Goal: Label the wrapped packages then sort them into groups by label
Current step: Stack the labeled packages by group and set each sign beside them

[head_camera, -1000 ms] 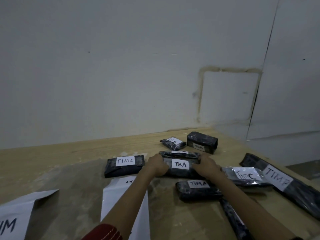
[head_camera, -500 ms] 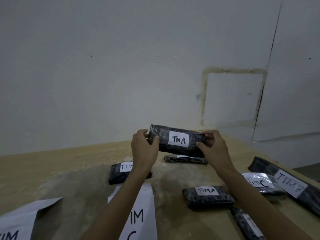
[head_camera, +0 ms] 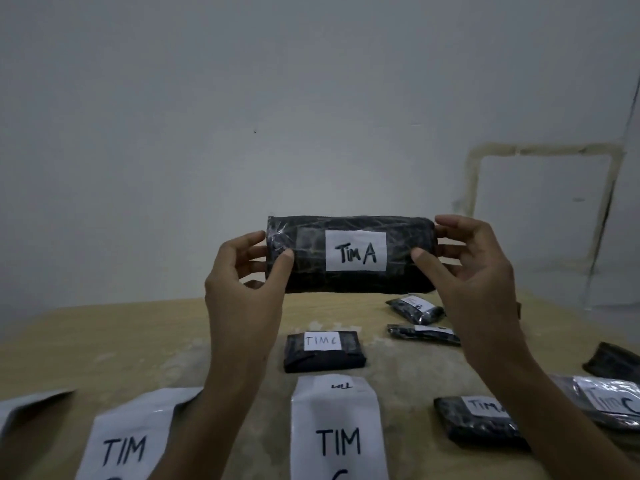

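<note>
I hold a black wrapped package (head_camera: 311, 254) with a white "TIM A" label level in the air above the wooden table (head_camera: 121, 341). My left hand (head_camera: 242, 282) grips its left end and my right hand (head_camera: 474, 271) grips its right end, thumbs on the front. Below it lies a black package labelled "TIM C" (head_camera: 323, 351). Two small packages (head_camera: 415, 310) (head_camera: 422, 334) lie further right, and another "TIM" package (head_camera: 474, 424) sits partly behind my right forearm. A "TIM C" package (head_camera: 602, 400) lies at the right edge.
White paper sheets marked "TIM" lie at the table's near edge, one at centre (head_camera: 337, 434), one at left (head_camera: 128, 441), and a corner of another (head_camera: 27, 407) far left. A dark package end (head_camera: 613, 363) shows at right. A white wall stands behind the table.
Both hands have lifted the "TIM A" package off the table and raised it toward the camera. The view has shifted left and the package now looks larger.
</note>
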